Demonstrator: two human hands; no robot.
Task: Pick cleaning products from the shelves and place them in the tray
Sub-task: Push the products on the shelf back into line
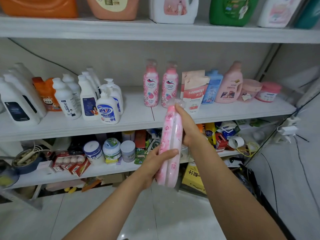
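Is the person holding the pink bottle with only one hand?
No, the left hand grips the bottle low and the right hand near its top.

ok counting off the middle shelf [136, 110]: two rose-print bottles [151, 84] on it, one held rose bottle [171, 135] in front, two seaways pouches [194, 94], one blue bottle [213, 85], one pink jug [229, 85], two pink tubs [251, 90]. Six big jugs [173, 9] above it, three round tins [94, 152] below.

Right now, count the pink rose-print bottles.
3: left shelf bottle and right shelf bottle upright on the middle shelf, held bottle in left hand and right hand. More may hide behind.
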